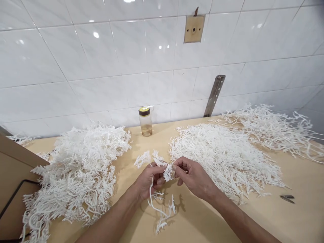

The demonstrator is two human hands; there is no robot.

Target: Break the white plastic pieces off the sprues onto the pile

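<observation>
Near the middle of the table, my left hand (148,180) is closed around a white plastic branch (162,213), the kind used for artificial foliage. Its bare stem and forked lower twigs hang below the fingers, and feathery tips fan out above. Close by on the right, my right hand (194,177) pinches with thumb and forefinger beside a frilly white tip (168,172). What lies between those fingertips is too small to make out. To the left rises a heap of feathery white branches (81,168). Small loose white sprigs (217,155) form a wide pile beyond my right hand.
Thin white stems (278,130) lie tangled at the far right. A lidded clear bottle (146,123) stands by the tiled wall, near a perforated metal strip (214,96). Small dark snips (288,198) rest at right. A brown panel (15,168) borders the left.
</observation>
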